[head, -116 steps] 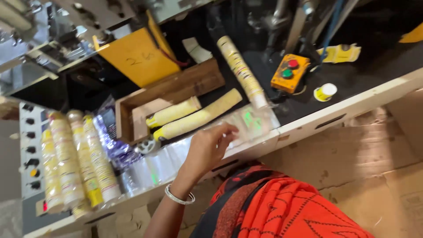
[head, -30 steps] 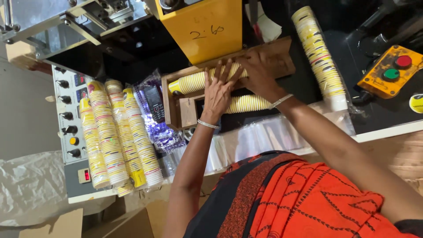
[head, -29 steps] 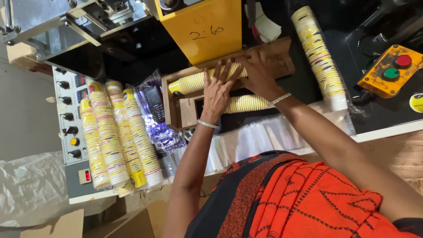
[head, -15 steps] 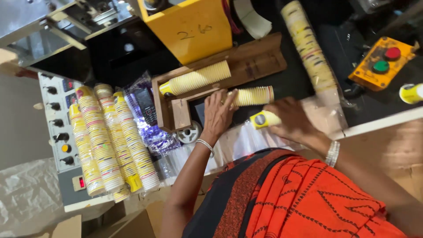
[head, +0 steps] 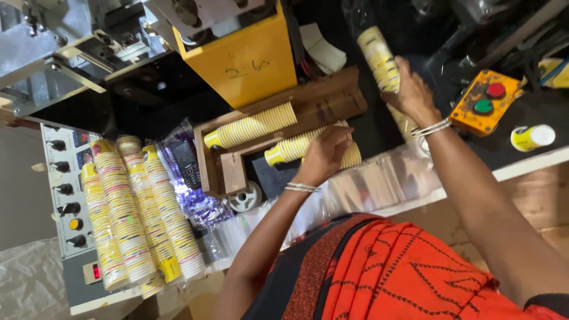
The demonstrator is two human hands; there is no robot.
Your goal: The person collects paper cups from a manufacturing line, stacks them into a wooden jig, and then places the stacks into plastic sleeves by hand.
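Right now the left hand lies palm-down w/ fingers spread over a short stack of yellow-striped paper cups, which lies on its side in the wooden tray, front half. The fingers rest on it, not wrapped round; can't tell if the thumb grips underneath.

Behind it in the same tray, a 2nd lying stack, touched by neither hand. So 2 stacks in the tray.

The right hand is to the right of the tray, closed round a long cup stack that runs up toward the dark machine; fingers curled round it, thumb side hidden.

Left of the tray: 3 long cup stacks lying side by side, touching, w/ a 4th partly seen beneath at their lower end. They lie over a grey control panel w/ approx. 5 black knobs and 1 yellow button.

Between those stacks and the tray: crumpled purple foil wrap w/ a dark phone on it. Just in front of the tray, a white tape roll and clear plastic sleeves.

Behind the tray: a yellow machine housing. Right of the tray, well apart: an orange button box w/ 1 red and 1 green button, and 1 small yellow bottle lying down.
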